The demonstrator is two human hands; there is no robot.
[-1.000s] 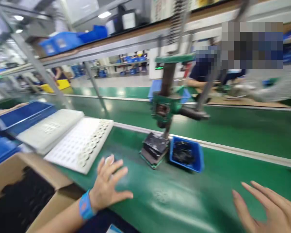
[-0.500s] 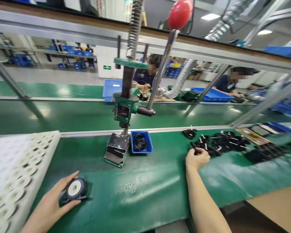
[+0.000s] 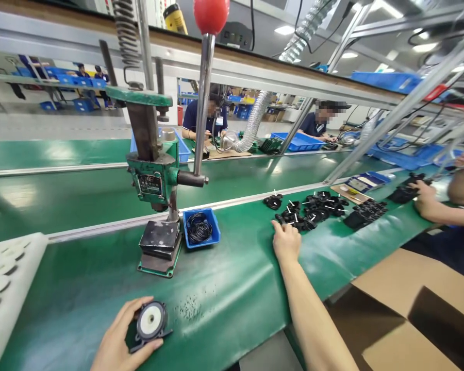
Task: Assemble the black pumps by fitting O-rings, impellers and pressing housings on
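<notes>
My left hand (image 3: 129, 335) grips a round black part (image 3: 151, 320) with a white disc in its centre, thumb on one side and fingers on the other, low over the green work surface (image 3: 232, 288). My right hand (image 3: 286, 238) reaches to the near left edge of a pile of black parts with white pins (image 3: 320, 207). Its fingers are bent at the pile, and what they hold, if anything, is hidden. One more black part (image 3: 273, 201) lies at the pile's back left.
A green hand press (image 3: 150, 178) with a red-knobbed lever stands left of a blue bin (image 3: 201, 229) of black rings. A white foam tray (image 3: 23, 288) is at far left. A cardboard box (image 3: 429, 288) is at lower right. Another person's hand (image 3: 425, 198) touches black parts at far right.
The view has swung to the right, bringing another person's arms and more of the box into sight. My left hand still holds the round part; my right hand remains by the pile.
</notes>
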